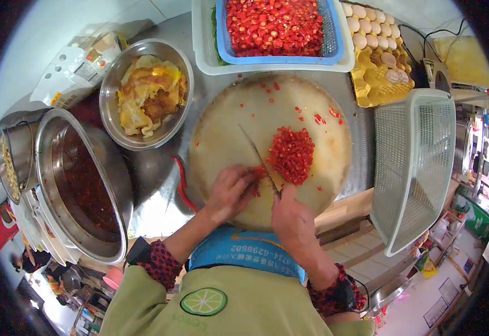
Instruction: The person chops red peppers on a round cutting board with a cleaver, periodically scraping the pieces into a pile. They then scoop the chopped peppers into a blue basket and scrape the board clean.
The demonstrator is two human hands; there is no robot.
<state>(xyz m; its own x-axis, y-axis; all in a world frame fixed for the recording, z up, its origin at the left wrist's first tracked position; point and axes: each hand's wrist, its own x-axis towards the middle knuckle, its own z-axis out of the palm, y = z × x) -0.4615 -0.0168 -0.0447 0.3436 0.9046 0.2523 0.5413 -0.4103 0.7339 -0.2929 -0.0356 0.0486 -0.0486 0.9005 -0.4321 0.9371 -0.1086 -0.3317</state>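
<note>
On the round cutting board [222, 123], my right hand [293, 215] is closed around the handle of a knife [254, 147]. Its blade points away from me and stands on edge. My left hand [234, 192] lies just left of the blade, fingers curled over red chili peppers [259, 172] whose ends show at the fingertips. Right of the blade sits a heap of chopped red chili [292, 155]. Scattered chili bits [319, 119] dot the board's far side. One whole red chili [182, 185] rests on the metal counter by the board's left edge.
Behind the board, a blue basket [278, 60] of chopped chili stands in a white tub [202, 47]. Egg trays [367, 84] and a pale plastic basket [415, 151] are right. Left stand a steel bowl of yellowish food [185, 59] and a large basin of dark red liquid [76, 179].
</note>
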